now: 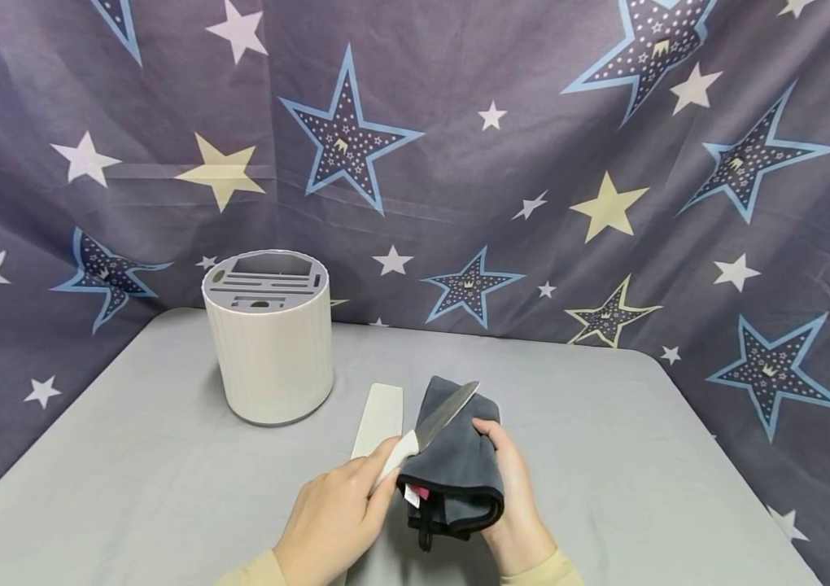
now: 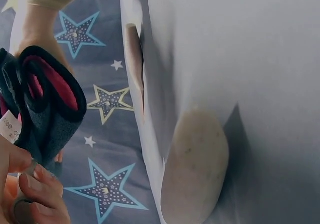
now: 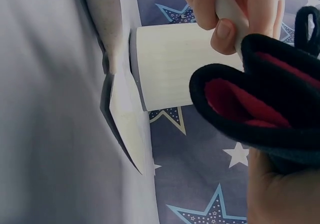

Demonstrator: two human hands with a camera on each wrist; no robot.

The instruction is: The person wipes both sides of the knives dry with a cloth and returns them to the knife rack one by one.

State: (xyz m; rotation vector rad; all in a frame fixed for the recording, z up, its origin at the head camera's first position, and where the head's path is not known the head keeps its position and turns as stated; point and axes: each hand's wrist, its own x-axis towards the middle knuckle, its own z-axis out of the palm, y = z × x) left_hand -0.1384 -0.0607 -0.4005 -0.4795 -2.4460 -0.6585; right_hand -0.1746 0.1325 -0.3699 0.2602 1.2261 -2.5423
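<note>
My left hand (image 1: 338,513) grips a knife (image 1: 447,417) by its white handle, the blade slanting up and to the right across a folded cloth (image 1: 459,456). The cloth is dark grey with black edging, a pink-red inner side, a white tag and a black loop. From the right side, my right hand (image 1: 513,488) holds the cloth, its thumb on top near the blade; its other fingers are mostly hidden. Beneath the left hand, a wide pale-bladed utensil (image 1: 380,417) lies on the table. Its rounded handle (image 2: 195,169) shows in the left wrist view.
A round white knife block (image 1: 272,358) with a slotted grey top stands at the back left of the grey table (image 1: 605,456). Behind the table hangs a dark curtain (image 1: 459,203) patterned with stars.
</note>
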